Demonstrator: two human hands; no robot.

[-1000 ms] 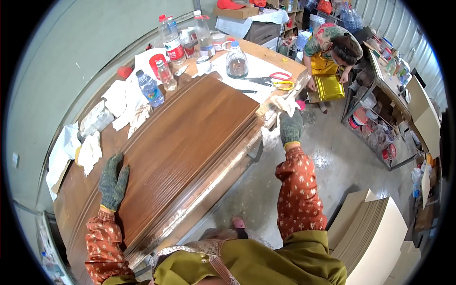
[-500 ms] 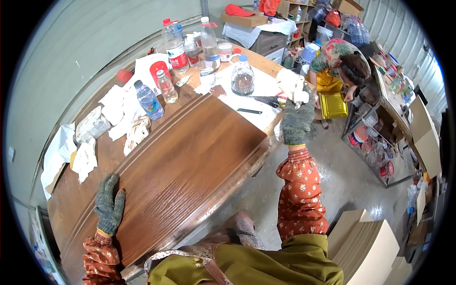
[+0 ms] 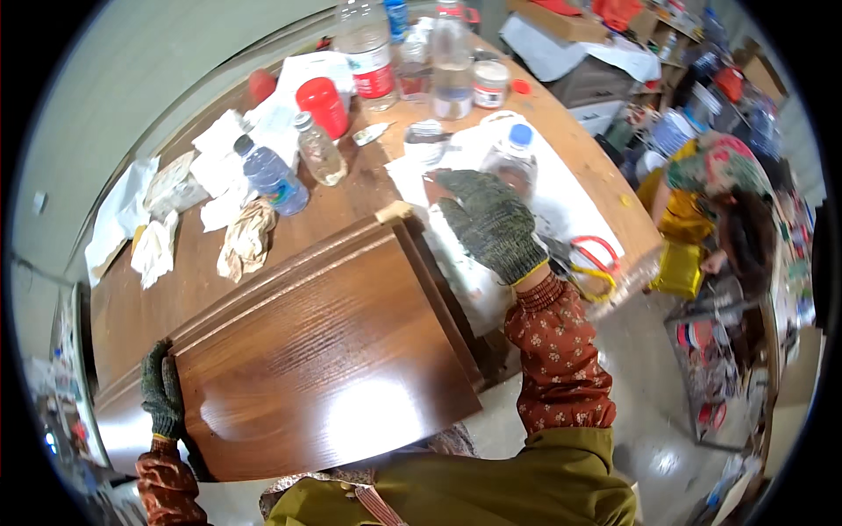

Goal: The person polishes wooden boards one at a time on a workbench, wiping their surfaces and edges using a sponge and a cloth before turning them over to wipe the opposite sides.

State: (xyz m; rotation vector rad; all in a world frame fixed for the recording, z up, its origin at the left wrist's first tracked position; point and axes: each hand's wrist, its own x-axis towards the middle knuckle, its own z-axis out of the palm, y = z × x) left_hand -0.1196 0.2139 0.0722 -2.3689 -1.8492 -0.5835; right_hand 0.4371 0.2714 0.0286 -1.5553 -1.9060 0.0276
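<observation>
A brown wooden panel (image 3: 316, 351) with moulded edges lies at the table's near side, its front edge toward me and a bright glare on its surface. My left hand (image 3: 162, 390), in a dark grey knitted glove, is closed round its left edge. My right hand (image 3: 493, 226), in a matching glove, is over white paper (image 3: 561, 193) beyond the panel's right end. Its fingers are apart, the tips at a small reddish-brown piece (image 3: 434, 188) whose kind I cannot make out. Just behind the hand stands a clear bottle (image 3: 510, 162) with a blue cap. Scissors (image 3: 598, 267) with red and yellow handles lie beside the right wrist.
Bottles, including a large clear one (image 3: 368, 61), a red cup-shaped thing (image 3: 322, 107) and a white jar (image 3: 490, 83), stand at the back of the table. Crumpled cloths (image 3: 247, 238) lie at left. A person (image 3: 719, 175) bends beside a cluttered shelf (image 3: 728, 377) at right.
My right hand has let go of a white cloth and moved left over the paper. The panel has shifted toward me and turned, my left hand now at its edge. The view has swung right.
</observation>
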